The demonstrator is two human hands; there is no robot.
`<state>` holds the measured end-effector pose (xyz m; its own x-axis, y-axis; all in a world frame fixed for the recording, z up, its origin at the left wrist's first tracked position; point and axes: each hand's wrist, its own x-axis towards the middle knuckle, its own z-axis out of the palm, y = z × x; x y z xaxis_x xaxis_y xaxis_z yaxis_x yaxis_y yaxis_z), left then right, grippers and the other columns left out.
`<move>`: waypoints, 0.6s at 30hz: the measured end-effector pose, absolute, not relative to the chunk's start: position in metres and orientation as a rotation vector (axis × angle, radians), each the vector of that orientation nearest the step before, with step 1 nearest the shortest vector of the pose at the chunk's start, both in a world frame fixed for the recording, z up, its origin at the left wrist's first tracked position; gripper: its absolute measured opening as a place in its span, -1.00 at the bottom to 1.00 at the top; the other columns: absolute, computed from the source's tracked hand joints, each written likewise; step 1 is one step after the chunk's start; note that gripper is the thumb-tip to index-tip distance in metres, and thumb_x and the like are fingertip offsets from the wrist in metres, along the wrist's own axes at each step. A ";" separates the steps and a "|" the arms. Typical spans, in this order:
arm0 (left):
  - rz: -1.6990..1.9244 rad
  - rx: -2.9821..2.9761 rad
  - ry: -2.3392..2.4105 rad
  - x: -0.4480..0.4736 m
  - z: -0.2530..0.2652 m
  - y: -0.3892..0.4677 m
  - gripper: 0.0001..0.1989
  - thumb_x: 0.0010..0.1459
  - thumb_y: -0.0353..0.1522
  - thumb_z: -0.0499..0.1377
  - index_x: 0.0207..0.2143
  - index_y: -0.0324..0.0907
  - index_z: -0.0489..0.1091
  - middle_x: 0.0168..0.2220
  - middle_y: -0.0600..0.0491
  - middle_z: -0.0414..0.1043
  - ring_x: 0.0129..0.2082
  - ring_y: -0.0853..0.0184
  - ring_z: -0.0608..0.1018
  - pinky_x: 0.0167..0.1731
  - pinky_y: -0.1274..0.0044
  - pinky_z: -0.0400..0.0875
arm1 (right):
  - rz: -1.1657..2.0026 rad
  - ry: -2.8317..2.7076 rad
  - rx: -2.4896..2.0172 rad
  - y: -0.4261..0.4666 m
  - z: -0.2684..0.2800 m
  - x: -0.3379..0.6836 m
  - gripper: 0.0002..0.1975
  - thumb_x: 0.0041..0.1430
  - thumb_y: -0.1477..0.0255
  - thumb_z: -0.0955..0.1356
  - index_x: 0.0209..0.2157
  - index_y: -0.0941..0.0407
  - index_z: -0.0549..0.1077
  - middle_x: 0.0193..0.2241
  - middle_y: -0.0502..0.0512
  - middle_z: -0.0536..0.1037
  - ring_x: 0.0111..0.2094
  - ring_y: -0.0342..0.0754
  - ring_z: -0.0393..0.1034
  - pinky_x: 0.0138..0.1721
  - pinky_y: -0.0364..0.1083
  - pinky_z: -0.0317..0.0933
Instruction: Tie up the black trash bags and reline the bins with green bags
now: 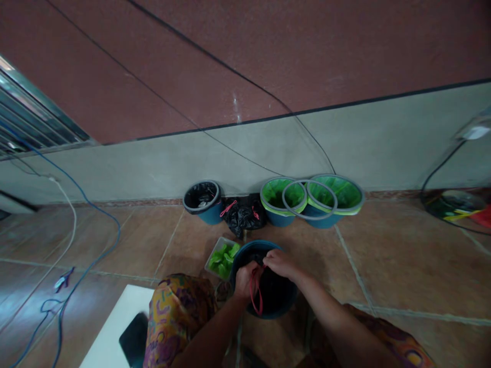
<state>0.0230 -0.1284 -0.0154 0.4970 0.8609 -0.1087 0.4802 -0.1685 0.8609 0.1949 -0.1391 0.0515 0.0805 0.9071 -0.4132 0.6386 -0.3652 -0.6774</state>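
A dark blue bin (245, 247) stands between my knees, with a black garbage bag (274, 294) inside it. My left hand (245, 279) is closed over the bag's opening, and a red drawstring (259, 302) loops down from it. Close beside it, my right hand (281, 264) pinches near the same red string, fingertips together. The bag's lower part is lost in shadow. Left of the bin sits a clear plastic tub (209, 259) of bright green pieces (222, 260).
By the wall stand a black-lined bin (213, 213), a tied black bag (245, 215) and two green-lined bins (282, 220) (326, 221), with a loose grey ring (286, 202) across their rims. A blue cable (115, 240) and a white board (111, 322) lie left.
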 end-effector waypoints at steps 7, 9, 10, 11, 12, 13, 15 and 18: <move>0.546 1.865 1.140 0.025 -0.009 -0.128 -0.74 0.20 -0.31 0.11 -0.52 -0.21 0.40 -0.56 0.14 0.26 -0.51 0.44 0.30 -0.48 0.56 0.07 | 1.323 -1.203 -1.957 -0.141 0.050 0.189 -0.78 0.17 0.47 0.23 -0.51 0.14 0.43 -0.62 -0.03 0.47 -0.61 -0.22 0.24 -0.58 -0.21 -0.01; 0.551 1.847 1.139 0.025 -0.007 -0.130 -0.73 0.20 -0.29 0.11 -0.52 -0.21 0.41 -0.57 0.14 0.26 -0.52 0.44 0.29 -0.49 0.56 0.07 | 1.339 -1.142 -1.932 -0.140 0.052 0.189 -0.77 0.21 0.48 0.20 -0.49 0.13 0.39 -0.57 -0.02 0.51 -0.63 -0.25 0.22 -0.61 -0.23 -0.02; 0.552 1.837 1.140 0.025 -0.006 -0.131 -0.74 0.19 -0.29 0.11 -0.52 -0.21 0.40 -0.57 0.14 0.25 -0.52 0.44 0.29 -0.49 0.56 0.07 | 1.337 -1.121 -1.925 -0.140 0.052 0.189 -0.78 0.22 0.49 0.20 -0.48 0.13 0.37 -0.56 -0.02 0.52 -0.63 -0.26 0.22 -0.61 -0.24 -0.02; 0.554 1.826 1.143 0.025 -0.005 -0.131 -0.74 0.19 -0.29 0.12 -0.52 -0.21 0.40 -0.57 0.15 0.25 -0.53 0.44 0.29 -0.49 0.56 0.07 | 1.334 -1.102 -1.924 -0.139 0.053 0.190 -0.79 0.23 0.49 0.20 -0.47 0.12 0.35 -0.55 -0.02 0.52 -0.64 -0.26 0.23 -0.62 -0.25 -0.01; 0.555 1.814 1.145 0.024 -0.005 -0.132 -0.75 0.19 -0.29 0.12 -0.52 -0.21 0.39 -0.57 0.15 0.25 -0.53 0.45 0.29 -0.48 0.56 0.07 | 1.334 -1.085 -1.926 -0.139 0.053 0.190 -0.80 0.25 0.47 0.20 -0.45 0.12 0.34 -0.56 -0.03 0.51 -0.65 -0.26 0.23 -0.63 -0.26 0.01; 0.554 1.805 1.148 0.024 -0.006 -0.132 -0.75 0.19 -0.29 0.12 -0.51 -0.21 0.39 -0.57 0.15 0.24 -0.53 0.45 0.28 -0.48 0.56 0.08 | 1.342 -1.070 -1.922 -0.139 0.053 0.190 -0.81 0.27 0.43 0.21 -0.42 0.11 0.34 -0.56 -0.03 0.50 -0.65 -0.25 0.25 -0.64 -0.26 0.03; 0.556 1.797 1.145 0.023 -0.007 -0.132 -0.74 0.19 -0.29 0.11 -0.51 -0.21 0.39 -0.56 0.15 0.25 -0.52 0.44 0.29 -0.47 0.56 0.08 | 1.389 -1.049 -1.903 -0.139 0.052 0.190 -0.79 0.32 0.30 0.20 -0.32 0.11 0.35 -0.53 -0.03 0.52 -0.65 -0.22 0.30 -0.66 -0.25 0.07; 0.566 1.787 1.128 0.022 -0.011 -0.132 -0.75 0.20 -0.28 0.11 -0.48 -0.22 0.40 -0.54 0.13 0.29 -0.49 0.42 0.31 -0.46 0.56 0.11 | 1.430 -1.138 -1.888 -0.142 0.044 0.188 -0.71 0.27 0.20 0.29 -0.13 0.12 0.38 -0.37 0.02 0.58 -0.58 -0.19 0.40 -0.63 -0.22 0.15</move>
<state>0.0223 -0.1318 -0.0107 0.4748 0.8758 -0.0868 0.4534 -0.1589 0.8770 0.1882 -0.1415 0.0445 0.0947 0.8496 -0.5189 0.3148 -0.5200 -0.7940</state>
